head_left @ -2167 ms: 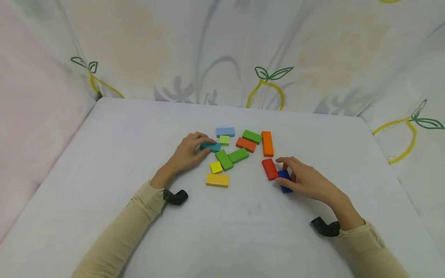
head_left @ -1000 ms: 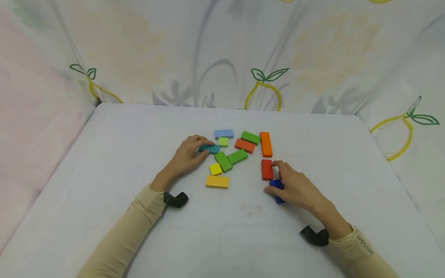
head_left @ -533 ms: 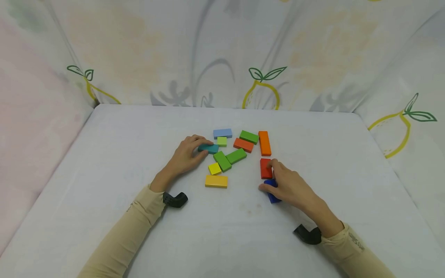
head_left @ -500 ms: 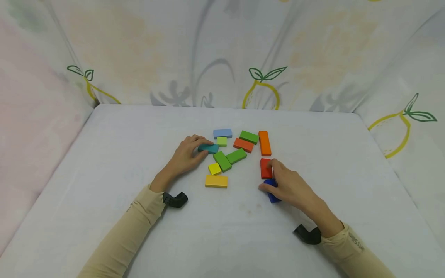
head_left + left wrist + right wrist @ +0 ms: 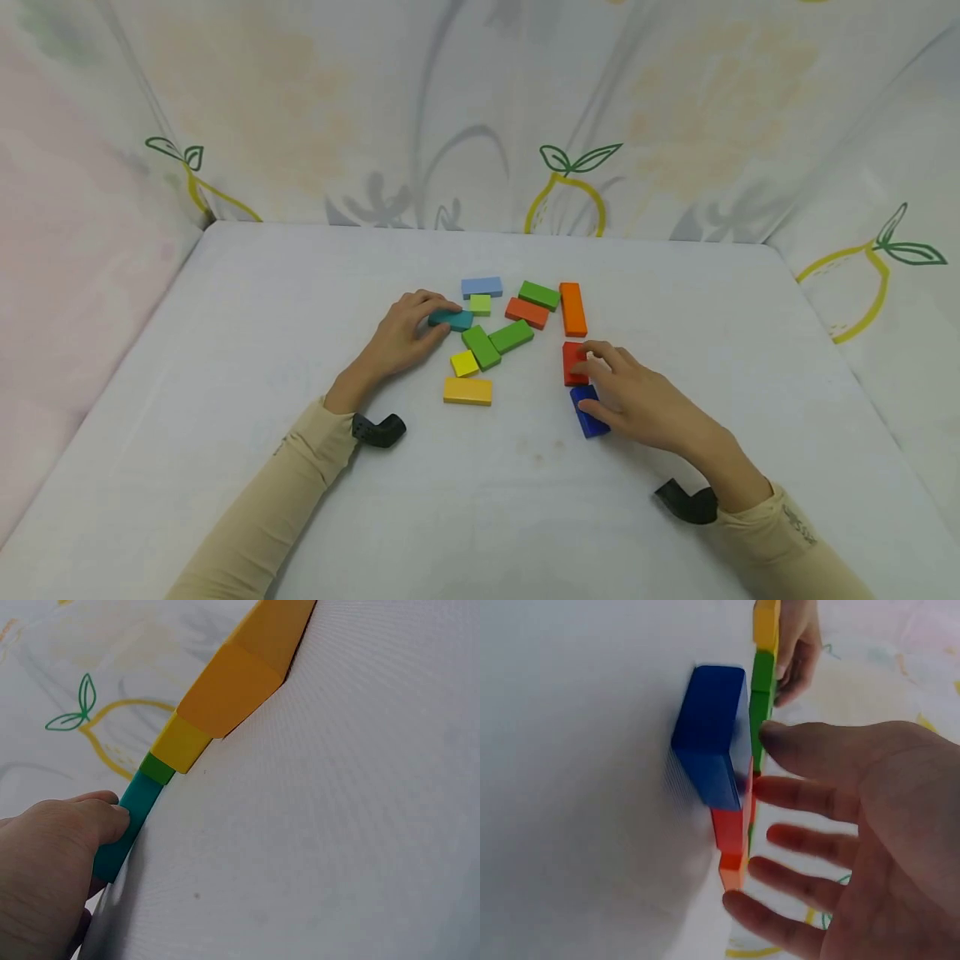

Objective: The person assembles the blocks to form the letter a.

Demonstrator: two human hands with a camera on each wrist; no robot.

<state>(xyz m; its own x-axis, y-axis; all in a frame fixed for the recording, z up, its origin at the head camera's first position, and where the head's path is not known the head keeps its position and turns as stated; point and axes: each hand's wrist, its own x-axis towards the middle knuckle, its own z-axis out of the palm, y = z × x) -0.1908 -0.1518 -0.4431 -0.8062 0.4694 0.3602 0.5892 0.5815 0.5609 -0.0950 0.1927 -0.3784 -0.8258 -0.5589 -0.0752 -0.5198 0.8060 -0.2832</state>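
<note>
My left hand (image 5: 397, 340) pinches a flat teal block (image 5: 456, 322) lying on the table, its thumb along the near side and fingers over the far side. The left wrist view shows the thumb on the teal block (image 5: 133, 817). Over at the right, my right hand (image 5: 651, 407) hovers with loosely bent, spread fingers over a dark blue block (image 5: 592, 424) and a red block (image 5: 572, 354). Nothing is between its thumb and fingers in the right wrist view, where the blue block (image 5: 709, 709) lies beside them. The blue block sits slightly tilted just below the red one.
An orange block (image 5: 573, 310) stands in line beyond the red one. Between the hands lie a red-orange block (image 5: 527, 312), several green blocks (image 5: 512, 336), a light blue block (image 5: 482, 287) and yellow blocks (image 5: 467, 391). Patterned cloth (image 5: 300, 108) rises behind the white table (image 5: 487, 517).
My right hand brought the blue block left and nearer, to below the red block, which turned straighter. It has since let go and drawn slightly right. The left hand stayed on the teal block.
</note>
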